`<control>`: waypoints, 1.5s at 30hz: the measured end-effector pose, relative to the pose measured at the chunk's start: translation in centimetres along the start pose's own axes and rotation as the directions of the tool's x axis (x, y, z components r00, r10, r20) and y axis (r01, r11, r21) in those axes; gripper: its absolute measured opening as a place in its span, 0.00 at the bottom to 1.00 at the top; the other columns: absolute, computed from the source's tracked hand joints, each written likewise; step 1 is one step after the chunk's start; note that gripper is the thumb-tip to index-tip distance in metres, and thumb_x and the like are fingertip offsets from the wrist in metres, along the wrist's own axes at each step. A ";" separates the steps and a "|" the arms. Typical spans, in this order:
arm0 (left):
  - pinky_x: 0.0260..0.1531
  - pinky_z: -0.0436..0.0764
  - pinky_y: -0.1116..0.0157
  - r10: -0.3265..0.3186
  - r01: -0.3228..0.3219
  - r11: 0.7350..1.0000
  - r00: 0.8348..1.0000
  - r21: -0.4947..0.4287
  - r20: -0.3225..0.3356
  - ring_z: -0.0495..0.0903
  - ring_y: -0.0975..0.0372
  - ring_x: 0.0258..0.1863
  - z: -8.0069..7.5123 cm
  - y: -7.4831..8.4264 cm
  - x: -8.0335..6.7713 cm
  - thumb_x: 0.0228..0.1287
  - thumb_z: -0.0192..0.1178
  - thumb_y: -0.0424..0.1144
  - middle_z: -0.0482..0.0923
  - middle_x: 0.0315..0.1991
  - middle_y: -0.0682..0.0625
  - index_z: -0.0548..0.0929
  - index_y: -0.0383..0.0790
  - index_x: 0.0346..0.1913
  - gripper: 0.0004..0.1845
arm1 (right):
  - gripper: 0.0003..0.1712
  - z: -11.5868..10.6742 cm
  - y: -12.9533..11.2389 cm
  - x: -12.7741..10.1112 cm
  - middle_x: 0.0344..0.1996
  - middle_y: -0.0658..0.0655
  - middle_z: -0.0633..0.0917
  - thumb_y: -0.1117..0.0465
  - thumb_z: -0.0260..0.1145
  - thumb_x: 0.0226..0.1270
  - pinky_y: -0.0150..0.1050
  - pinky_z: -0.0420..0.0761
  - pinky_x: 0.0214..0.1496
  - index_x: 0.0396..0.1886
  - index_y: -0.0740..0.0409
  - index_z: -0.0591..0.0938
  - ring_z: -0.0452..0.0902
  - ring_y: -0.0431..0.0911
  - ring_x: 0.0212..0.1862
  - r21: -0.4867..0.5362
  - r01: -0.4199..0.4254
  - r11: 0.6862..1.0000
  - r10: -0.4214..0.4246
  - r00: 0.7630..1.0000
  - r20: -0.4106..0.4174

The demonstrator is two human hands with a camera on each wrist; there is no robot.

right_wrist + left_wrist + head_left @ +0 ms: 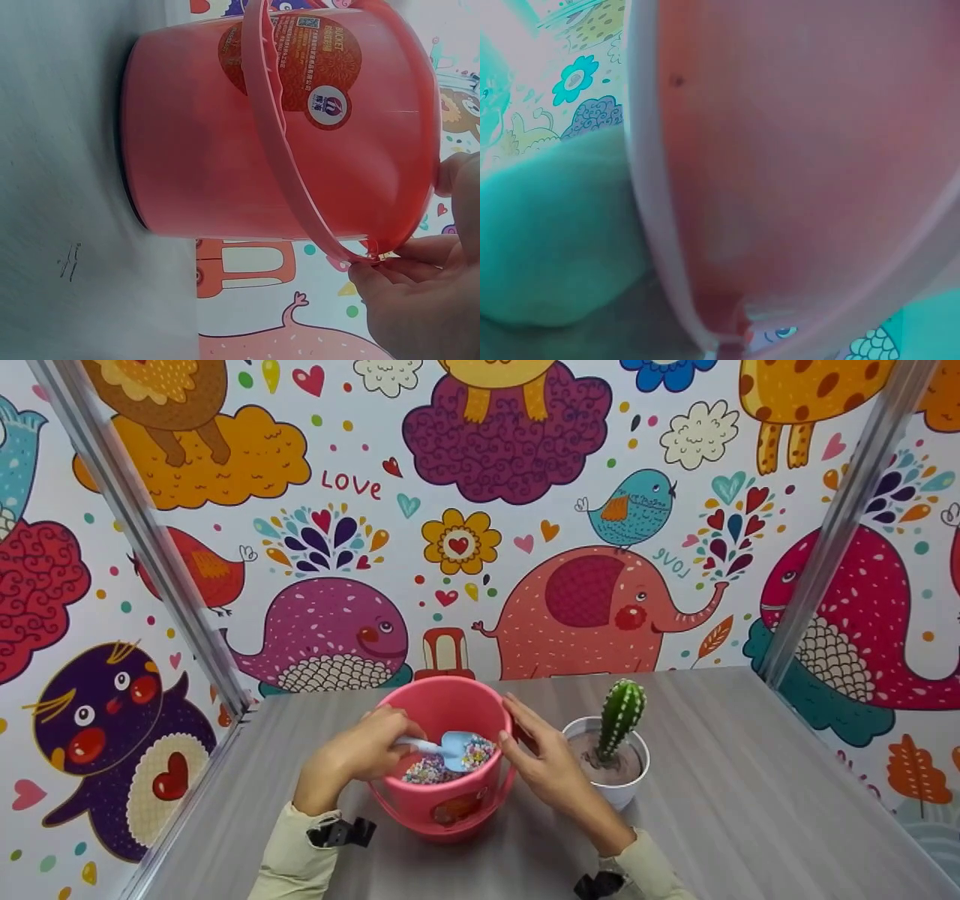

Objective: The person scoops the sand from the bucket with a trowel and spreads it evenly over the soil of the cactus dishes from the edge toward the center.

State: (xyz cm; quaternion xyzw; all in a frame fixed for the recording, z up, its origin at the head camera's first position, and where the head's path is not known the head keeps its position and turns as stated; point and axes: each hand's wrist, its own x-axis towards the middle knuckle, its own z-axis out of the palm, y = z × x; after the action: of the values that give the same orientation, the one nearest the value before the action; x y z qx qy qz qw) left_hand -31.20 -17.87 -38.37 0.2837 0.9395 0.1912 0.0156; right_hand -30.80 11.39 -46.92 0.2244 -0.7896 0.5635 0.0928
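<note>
A pink plastic bucket (pixel 409 806) stands on the table in the head view, its handle hanging down the front. Inside lie small multicoloured beads (pixel 427 771). My left hand (pixel 367 746) reaches over the left rim and grips the handle of a light blue toy shovel (pixel 453 751), whose blade is among the beads. At the right rim, my right hand (pixel 551 761) holds the bucket, its thumb and fingers on the edge. In the right wrist view its fingertips (pixel 409 259) pinch near the handle joint. The bucket's wall (pixel 810 150) fills most of the left wrist view.
Just right of the right hand, a green cactus (pixel 622 709) stands in a white pot (pixel 619 796). Behind the grey table (pixel 720 810) rises a wall printed with cartoon animals (pixel 585 615). Metal posts (pixel 142 525) stand at the back corners.
</note>
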 end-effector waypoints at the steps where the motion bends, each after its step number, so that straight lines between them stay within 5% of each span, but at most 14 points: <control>1: 0.60 0.81 0.44 0.009 -0.009 1.000 1.000 0.005 -0.006 0.81 0.53 0.50 0.0 -0.1 0.0 0.67 0.70 0.27 0.90 0.43 0.48 0.94 0.37 0.47 0.09 | 0.37 0.0 0.0 0.0 0.85 0.58 0.67 0.53 0.68 0.82 0.47 0.74 0.74 0.84 0.54 0.69 0.69 0.57 0.82 0.002 0.007 1.000 -0.007 1.000 -0.002; 15: 0.61 0.80 0.44 -0.057 0.051 0.995 0.996 -0.087 -0.065 0.77 0.54 0.55 0.0 -0.7 -1.0 0.72 0.68 0.27 0.86 0.44 0.51 0.93 0.39 0.50 0.10 | 0.35 0.3 -0.2 -0.1 0.84 0.57 0.68 0.57 0.68 0.81 0.47 0.74 0.75 0.83 0.52 0.70 0.69 0.56 0.82 0.004 0.002 1.000 -0.002 1.000 -0.027; 32: 0.61 0.78 0.42 0.018 -0.030 0.997 0.983 -0.066 -0.180 0.79 0.53 0.56 0.4 -1.3 -2.0 0.70 0.71 0.29 0.90 0.49 0.49 0.92 0.38 0.53 0.12 | 0.34 0.5 0.2 -0.2 0.84 0.60 0.68 0.57 0.68 0.81 0.48 0.73 0.75 0.82 0.52 0.72 0.69 0.57 0.81 0.043 0.018 0.999 -0.016 0.998 -0.054; 45: 0.57 0.85 0.49 0.014 -0.038 0.995 0.970 -0.092 -0.244 0.78 0.55 0.54 0.7 -1.1 -2.2 0.74 0.68 0.30 0.89 0.50 0.47 0.91 0.37 0.55 0.11 | 0.32 0.6 0.1 -0.3 0.81 0.55 0.74 0.58 0.68 0.82 0.45 0.74 0.76 0.81 0.51 0.74 0.72 0.53 0.80 0.100 0.010 0.995 -0.002 0.997 -0.071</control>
State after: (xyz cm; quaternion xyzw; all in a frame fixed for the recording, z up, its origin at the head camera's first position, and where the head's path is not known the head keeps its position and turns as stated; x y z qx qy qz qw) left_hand -29.85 -19.61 -39.56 0.2694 0.9203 0.2696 -0.0885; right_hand -30.56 10.92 -47.32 0.2110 -0.7558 0.6099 0.1110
